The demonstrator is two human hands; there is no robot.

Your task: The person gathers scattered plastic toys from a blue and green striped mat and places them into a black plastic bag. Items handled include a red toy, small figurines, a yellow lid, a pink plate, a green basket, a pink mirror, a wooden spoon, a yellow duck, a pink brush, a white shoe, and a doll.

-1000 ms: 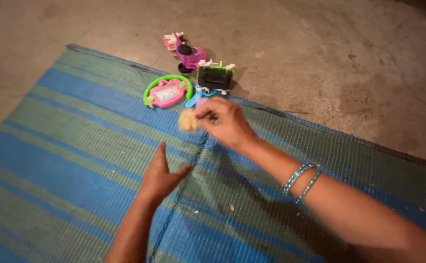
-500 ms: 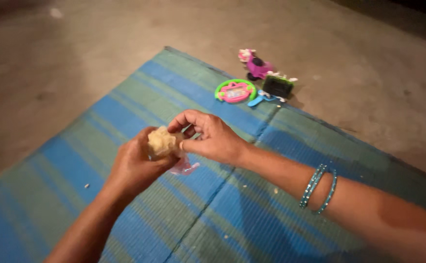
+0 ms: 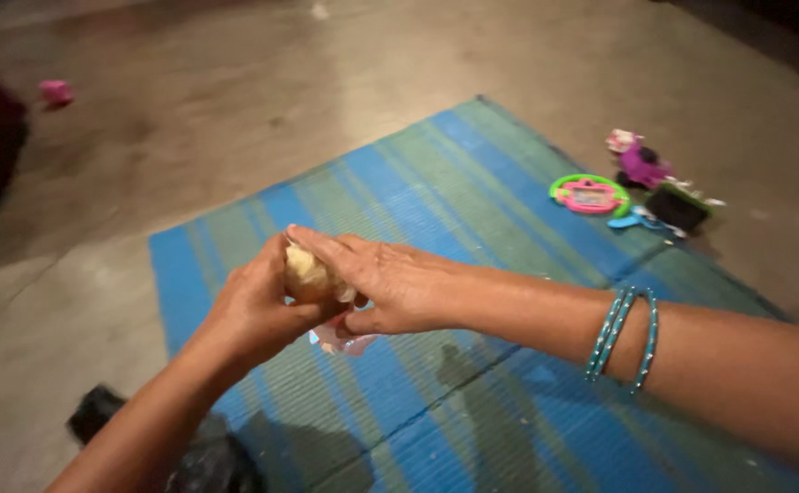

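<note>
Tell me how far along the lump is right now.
Done: the pale lump is off the mat and up in both hands. In hand: left hand cups it, right hand presses flat over it. Left: a clear wrapper dangles beneath; toys sit untouched at the mat's edge.

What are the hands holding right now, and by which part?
A pale yellow crumbly lump. The left hand cups it from below and behind; the right hand lies flat over its top and front. A bit of clear wrapper hangs beneath.
</note>
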